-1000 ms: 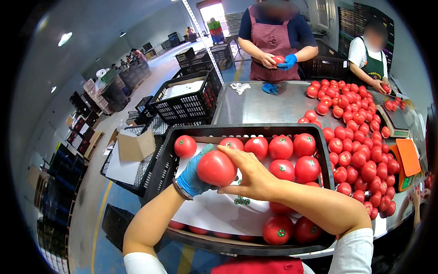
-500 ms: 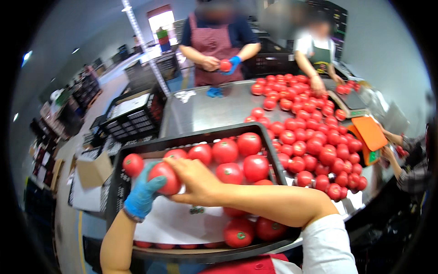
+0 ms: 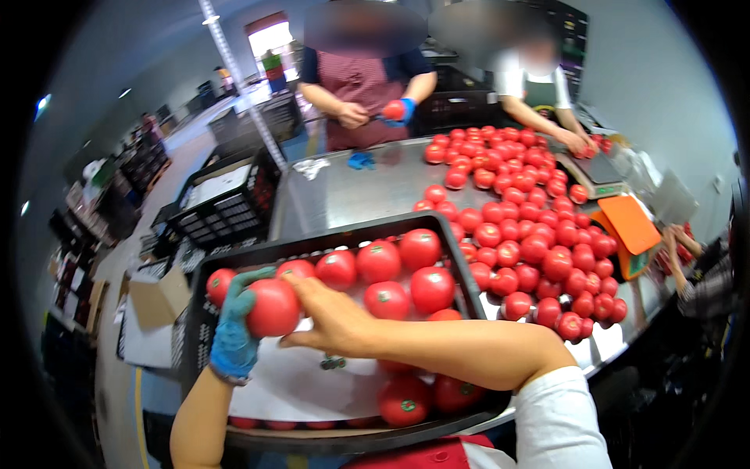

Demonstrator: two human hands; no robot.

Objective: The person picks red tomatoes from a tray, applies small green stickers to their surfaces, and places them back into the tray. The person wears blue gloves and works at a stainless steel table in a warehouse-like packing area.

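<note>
My left hand [image 3: 236, 328], in a blue glove with greenish, stained-looking fingers, is closed round the left side of a large red tomato [image 3: 273, 307]. From the other side my bare right hand [image 3: 334, 316] cups the same tomato, fingers by its upper right and thumb below. Both are above a black plastic crate [image 3: 199, 367]. Inside it, several tomatoes [image 3: 387, 299] sit along the far and right sides on a white sheet [image 3: 293, 387]. More red tomatoes show under the sheet's near edge. A small dark green piece [image 3: 332, 362] lies on the sheet.
A steel table [image 3: 328, 199] carries a big heap of tomatoes [image 3: 539, 246] right of the crate. Across it, one person [image 3: 363, 102] holds a tomato; another [image 3: 539, 102] reaches to a scale [image 3: 598, 176]. An orange device [image 3: 629, 227] stands at right. Black crates [image 3: 223, 207] stand left.
The held tomato has shifted slightly left and turned, with my left fingers now more upright beside it. The person at the far right has moved a hand from the heap to the scale.
</note>
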